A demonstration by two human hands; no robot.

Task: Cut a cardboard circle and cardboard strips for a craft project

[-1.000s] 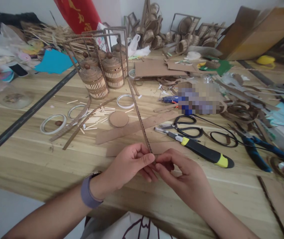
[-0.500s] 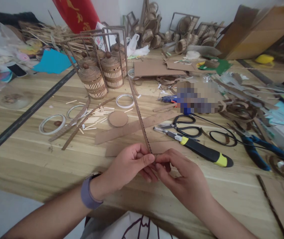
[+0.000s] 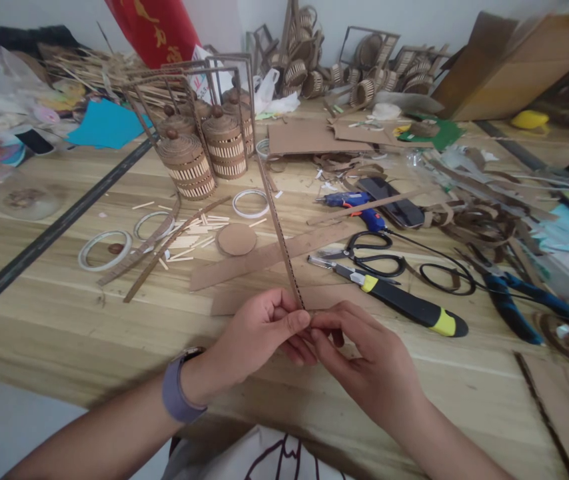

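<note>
A long, narrow cardboard strip [image 3: 280, 233] points away from me across the table, its near end pinched between the thumb and fingers of my left hand [image 3: 272, 327]. Close against it, my right hand [image 3: 364, 353] has thumb and forefinger pressed together at the same end of the strip; what exactly lies between those fingertips is too small to make out. Beyond my hands lie a wider flat cardboard strip [image 3: 244, 263] and a round cardboard disc [image 3: 236, 239]. Short pale sticks [image 3: 189, 241] are scattered left of the disc.
Right of my hands lie a yellow-black cutter [image 3: 409, 303], black scissors [image 3: 377, 257], a blue glue gun [image 3: 359, 205], a phone [image 3: 392, 201] and pliers [image 3: 512, 303]. Lidded woven baskets [image 3: 187, 167] stand at back left. Tape rings [image 3: 105, 251] lie on the left.
Both hands and the strip are almost unmoved. The area beside the glue gun, blurred out before, now shows the phone.
</note>
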